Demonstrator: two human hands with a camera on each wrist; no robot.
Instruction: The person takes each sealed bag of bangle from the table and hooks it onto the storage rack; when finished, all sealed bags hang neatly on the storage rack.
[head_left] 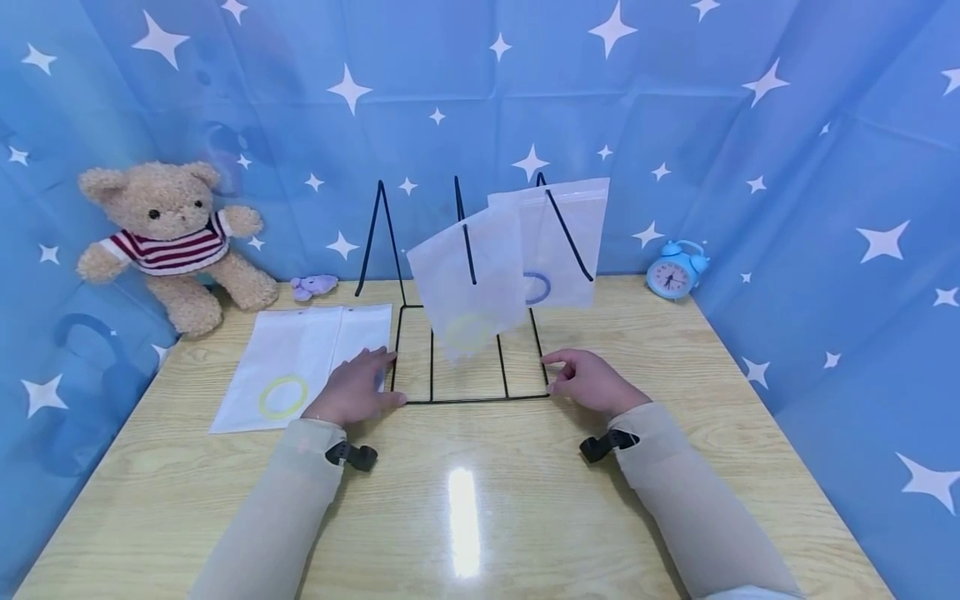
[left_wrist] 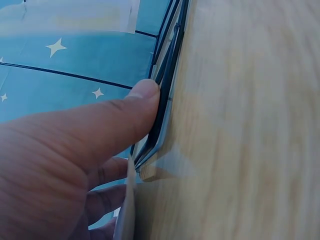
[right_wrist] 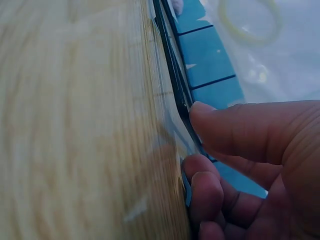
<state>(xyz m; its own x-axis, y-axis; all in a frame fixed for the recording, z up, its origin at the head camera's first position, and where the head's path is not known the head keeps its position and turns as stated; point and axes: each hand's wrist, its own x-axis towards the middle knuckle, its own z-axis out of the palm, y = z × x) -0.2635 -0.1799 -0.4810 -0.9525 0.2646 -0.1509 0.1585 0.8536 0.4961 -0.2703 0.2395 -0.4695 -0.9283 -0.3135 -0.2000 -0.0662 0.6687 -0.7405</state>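
Note:
A black wire rack [head_left: 472,402] stands mid-table, its base flat and tall wire uprights behind. My left hand [head_left: 358,387] holds its front left corner, thumb against the front bar and fingers along the side bar. At the front right corner, my right hand [head_left: 588,382] grips the wire with the thumb and curled fingers. Two translucent plastic zip bags hang on the uprights. The nearer bag [head_left: 472,267] tilts and carries a pale yellow ring [head_left: 468,332]. Behind it, the other bag [head_left: 573,242] shows a blue-purple ring [head_left: 537,287].
Beside my left hand lies another white bag [head_left: 258,358] with a yellow ring [head_left: 283,397]. A teddy bear [head_left: 176,233] sits back left, near a small purple toy [head_left: 313,287]. A blue alarm clock [head_left: 672,273] stands back right. Starry blue cloth [head_left: 450,75] hangs behind the wooden table [head_left: 525,483].

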